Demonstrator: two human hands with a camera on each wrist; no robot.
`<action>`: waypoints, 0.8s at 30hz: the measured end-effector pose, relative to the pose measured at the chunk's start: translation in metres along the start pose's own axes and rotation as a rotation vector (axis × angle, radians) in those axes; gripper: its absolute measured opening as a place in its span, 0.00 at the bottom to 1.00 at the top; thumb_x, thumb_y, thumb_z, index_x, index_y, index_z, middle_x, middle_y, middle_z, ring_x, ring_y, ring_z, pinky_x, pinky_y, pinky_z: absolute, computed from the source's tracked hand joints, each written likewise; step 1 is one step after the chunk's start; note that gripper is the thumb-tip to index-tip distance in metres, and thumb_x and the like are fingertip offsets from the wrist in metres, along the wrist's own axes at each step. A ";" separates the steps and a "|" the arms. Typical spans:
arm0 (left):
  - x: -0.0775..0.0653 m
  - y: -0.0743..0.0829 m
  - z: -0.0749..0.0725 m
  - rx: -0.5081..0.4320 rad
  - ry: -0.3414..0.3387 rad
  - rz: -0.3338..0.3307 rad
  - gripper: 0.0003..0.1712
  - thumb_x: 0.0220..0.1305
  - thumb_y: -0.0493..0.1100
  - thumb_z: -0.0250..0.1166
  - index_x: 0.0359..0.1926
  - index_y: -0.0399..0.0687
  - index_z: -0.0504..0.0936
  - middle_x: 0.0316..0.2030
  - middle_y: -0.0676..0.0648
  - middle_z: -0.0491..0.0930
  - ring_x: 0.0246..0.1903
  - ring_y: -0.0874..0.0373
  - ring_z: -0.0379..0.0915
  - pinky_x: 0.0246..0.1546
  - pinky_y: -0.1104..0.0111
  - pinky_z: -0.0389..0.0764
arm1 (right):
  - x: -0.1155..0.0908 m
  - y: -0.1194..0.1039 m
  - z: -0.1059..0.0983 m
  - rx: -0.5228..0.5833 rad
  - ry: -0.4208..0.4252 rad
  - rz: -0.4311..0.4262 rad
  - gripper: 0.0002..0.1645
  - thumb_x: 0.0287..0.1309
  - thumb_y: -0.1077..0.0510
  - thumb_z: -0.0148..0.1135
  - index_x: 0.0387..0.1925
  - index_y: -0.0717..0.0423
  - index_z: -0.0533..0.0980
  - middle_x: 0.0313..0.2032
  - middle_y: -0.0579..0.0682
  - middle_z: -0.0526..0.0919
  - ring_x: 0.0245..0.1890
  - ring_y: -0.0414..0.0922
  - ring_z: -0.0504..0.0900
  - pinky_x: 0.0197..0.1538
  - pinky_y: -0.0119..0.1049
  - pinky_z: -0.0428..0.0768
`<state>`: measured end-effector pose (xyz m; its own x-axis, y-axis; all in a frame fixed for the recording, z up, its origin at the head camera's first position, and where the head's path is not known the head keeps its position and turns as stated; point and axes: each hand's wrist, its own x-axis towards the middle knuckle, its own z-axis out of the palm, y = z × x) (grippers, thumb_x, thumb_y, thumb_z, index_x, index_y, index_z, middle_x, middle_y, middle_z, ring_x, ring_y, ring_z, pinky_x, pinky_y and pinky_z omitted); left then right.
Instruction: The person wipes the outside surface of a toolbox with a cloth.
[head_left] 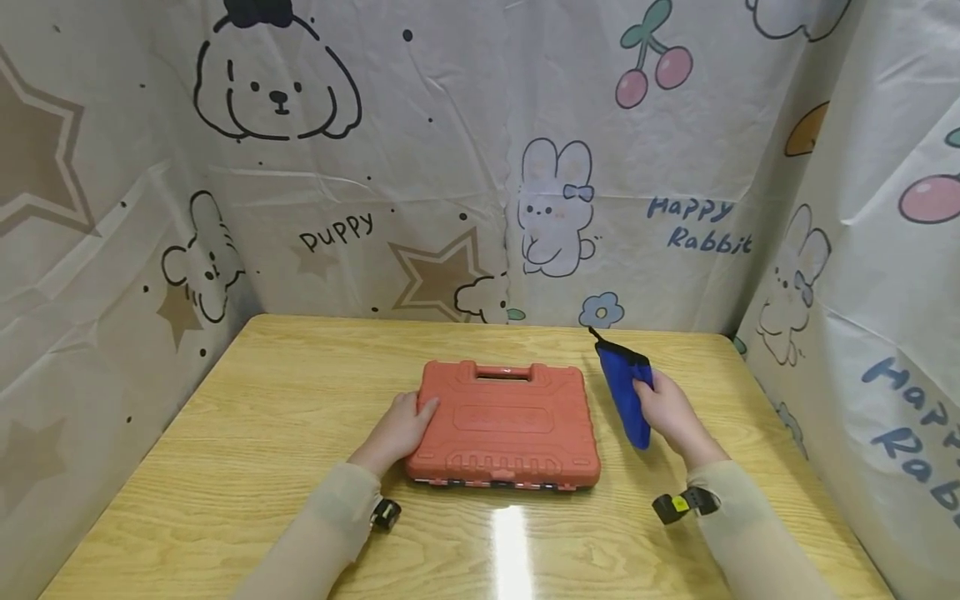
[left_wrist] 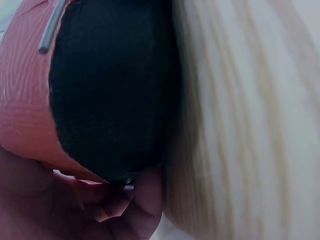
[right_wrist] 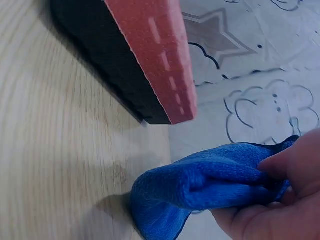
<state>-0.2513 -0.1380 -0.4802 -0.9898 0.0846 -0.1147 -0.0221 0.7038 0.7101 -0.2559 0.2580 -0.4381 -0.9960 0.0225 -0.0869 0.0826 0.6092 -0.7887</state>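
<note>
A red plastic carrying case (head_left: pixel 504 425) with a dark lower half lies flat on the table, its handle at the far side. My left hand (head_left: pixel 403 427) grips the case's left side, the thumb on the lid. In the left wrist view, curled fingers (left_wrist: pixel 145 200) reach round the dark lower edge. To the right of the case, my right hand (head_left: pixel 667 408) holds a folded blue cloth (head_left: pixel 624 392) with black edging and a small black loop. The right wrist view shows the cloth (right_wrist: pixel 200 175) pinched between thumb and fingers, apart from the case.
The wooden table (head_left: pixel 300 383) runs back to a hanging printed sheet (head_left: pixel 420 183); more sheeting encloses the left and right sides. Small dark devices (head_left: pixel 386 514) are strapped at both wrists. Light reflects off the table in front of the case.
</note>
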 end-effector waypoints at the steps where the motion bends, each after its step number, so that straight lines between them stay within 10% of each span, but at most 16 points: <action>1: 0.000 0.000 0.001 -0.006 -0.001 -0.003 0.34 0.75 0.55 0.45 0.66 0.29 0.64 0.56 0.33 0.70 0.54 0.44 0.70 0.57 0.49 0.70 | 0.003 -0.001 0.002 -0.011 -0.002 -0.012 0.25 0.74 0.54 0.38 0.63 0.66 0.65 0.60 0.68 0.71 0.59 0.60 0.72 0.58 0.54 0.72; 10: -0.001 0.001 0.001 0.007 0.001 -0.005 0.34 0.75 0.55 0.45 0.66 0.29 0.64 0.57 0.32 0.69 0.57 0.42 0.69 0.60 0.48 0.69 | 0.025 -0.018 0.025 -0.148 -0.018 -0.095 0.16 0.73 0.54 0.42 0.42 0.60 0.74 0.35 0.56 0.79 0.33 0.48 0.76 0.34 0.37 0.73; 24: 0.000 0.001 0.003 0.024 0.012 -0.010 0.35 0.75 0.56 0.45 0.66 0.29 0.64 0.57 0.32 0.69 0.59 0.41 0.68 0.61 0.48 0.68 | 0.039 -0.035 0.039 -0.306 -0.031 -0.236 0.14 0.72 0.54 0.46 0.36 0.57 0.75 0.31 0.54 0.78 0.32 0.49 0.75 0.37 0.41 0.72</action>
<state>-0.2514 -0.1352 -0.4820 -0.9912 0.0689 -0.1134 -0.0291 0.7210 0.6923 -0.2961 0.2066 -0.4376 -0.9843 -0.1680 0.0535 -0.1681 0.8031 -0.5716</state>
